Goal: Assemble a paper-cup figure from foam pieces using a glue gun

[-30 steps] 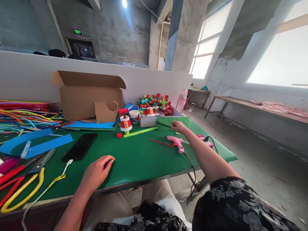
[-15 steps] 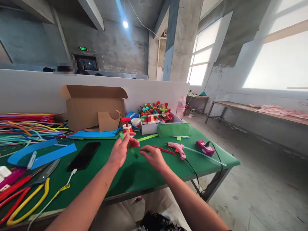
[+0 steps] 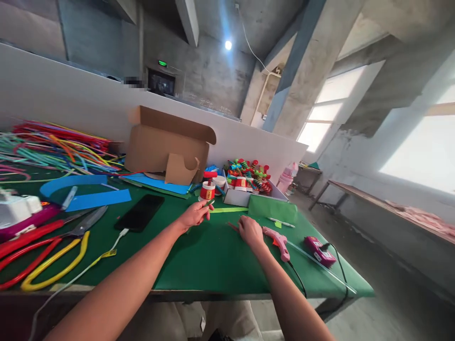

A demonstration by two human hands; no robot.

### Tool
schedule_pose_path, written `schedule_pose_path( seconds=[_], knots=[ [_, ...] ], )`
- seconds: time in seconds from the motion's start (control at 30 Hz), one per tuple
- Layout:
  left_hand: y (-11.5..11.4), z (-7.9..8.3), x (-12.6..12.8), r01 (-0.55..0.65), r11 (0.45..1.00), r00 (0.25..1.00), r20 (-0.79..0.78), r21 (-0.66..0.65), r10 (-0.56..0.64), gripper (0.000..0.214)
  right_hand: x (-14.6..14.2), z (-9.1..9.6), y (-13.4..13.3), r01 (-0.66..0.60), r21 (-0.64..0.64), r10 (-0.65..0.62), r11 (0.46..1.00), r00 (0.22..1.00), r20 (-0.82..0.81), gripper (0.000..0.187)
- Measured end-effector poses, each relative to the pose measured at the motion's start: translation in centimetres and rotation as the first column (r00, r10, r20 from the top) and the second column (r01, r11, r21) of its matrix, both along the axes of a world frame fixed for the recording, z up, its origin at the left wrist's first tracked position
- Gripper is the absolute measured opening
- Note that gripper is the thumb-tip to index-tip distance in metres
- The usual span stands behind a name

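1. Firstly, one pink glue gun [image 3: 279, 242], lying on the green tabletop [image 3: 213, 270], with an orange trigger and a black cord running toward your side.
2. Your right hand [image 3: 251, 232]: bare, palm down, just left of the glue gun, fingers curled over one thin red strip [image 3: 232, 227]; whether you grip it or merely cover it cannot be told.
3. Your left hand [image 3: 194, 216]: bare, farther left of the glue gun and apart from your right hand, fingers pinched on one green strip [image 3: 210, 202], a short end of which shows above them.
4. Clear rod [image 3: 320, 265]: extends rightward from behind the glue gun, on your side of a maroon power block [image 3: 320, 252].
5. White pen [image 3: 281, 222]: just beyond the glue gun, beside a green sheet [image 3: 273, 210].
6. Lime strip [image 3: 231, 210]: flat, beyond and left of the glue gun.
7. Red-and-white cup figure [image 3: 207, 191]: upright, farther beyond and left of the glue gun.
8. White box [image 3: 241, 197]: well beyond the glue gun, heaped with similar figures [image 3: 249, 175].
9. Black phone [image 3: 140, 213]: well left of the glue gun, white cable at your end.
10. Shears [image 3: 88, 221]: far left of the glue gun, red and yellow handles toward you.
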State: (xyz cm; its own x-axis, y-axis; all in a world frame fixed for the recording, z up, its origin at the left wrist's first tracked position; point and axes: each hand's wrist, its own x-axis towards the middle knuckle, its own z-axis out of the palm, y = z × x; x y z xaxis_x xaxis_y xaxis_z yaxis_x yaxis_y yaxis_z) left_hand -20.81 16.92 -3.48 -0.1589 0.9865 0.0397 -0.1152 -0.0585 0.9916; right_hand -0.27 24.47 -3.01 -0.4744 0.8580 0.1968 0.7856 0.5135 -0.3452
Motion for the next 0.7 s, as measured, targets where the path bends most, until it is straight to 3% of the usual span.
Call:
schedule_pose_path(
  seconds=[0.13,0.23,0.37,0.5,0.6,0.7],
  knots=[
    [-0.1,0.5,-0.9,-0.049,0.998,0.997,0.056,0.031,0.047,0.033,-5.1,0.4,-0.1,-0.173,-0.088,0.154,0.981,0.970,-0.188,0.022],
    [-0.2,0.7,-1.7,-0.084,0.996,0.995,0.064,0.041,0.081,0.040,-7.4,0.6,-0.1,-0.226,-0.106,0.187,0.968,0.938,-0.290,0.025],
    [0.2,0.3,-2.4,-0.083,0.997,0.994,0.067,0.001,0.083,0.035,-5.4,1.2,0.4,-0.215,-0.100,0.179,0.971,0.942,-0.283,0.027],
    [0.6,-0.3,-2.5,-0.054,0.998,0.994,0.096,-0.035,0.058,0.028,-2.7,1.2,-0.1,-0.322,-0.203,0.301,0.924,0.945,-0.130,0.011],
    [0.4,-0.3,-2.4,-0.036,0.998,0.994,0.106,-0.043,0.040,0.026,-2.9,0.5,-0.7,-0.341,-0.286,0.338,0.895,0.939,-0.063,0.016],
    [0.1,-0.1,-2.1,-0.023,0.999,0.995,0.101,-0.039,0.026,0.028,-4.1,0.3,-0.5,-0.342,-0.328,0.315,0.880,0.940,-0.135,0.015]
  ],
)
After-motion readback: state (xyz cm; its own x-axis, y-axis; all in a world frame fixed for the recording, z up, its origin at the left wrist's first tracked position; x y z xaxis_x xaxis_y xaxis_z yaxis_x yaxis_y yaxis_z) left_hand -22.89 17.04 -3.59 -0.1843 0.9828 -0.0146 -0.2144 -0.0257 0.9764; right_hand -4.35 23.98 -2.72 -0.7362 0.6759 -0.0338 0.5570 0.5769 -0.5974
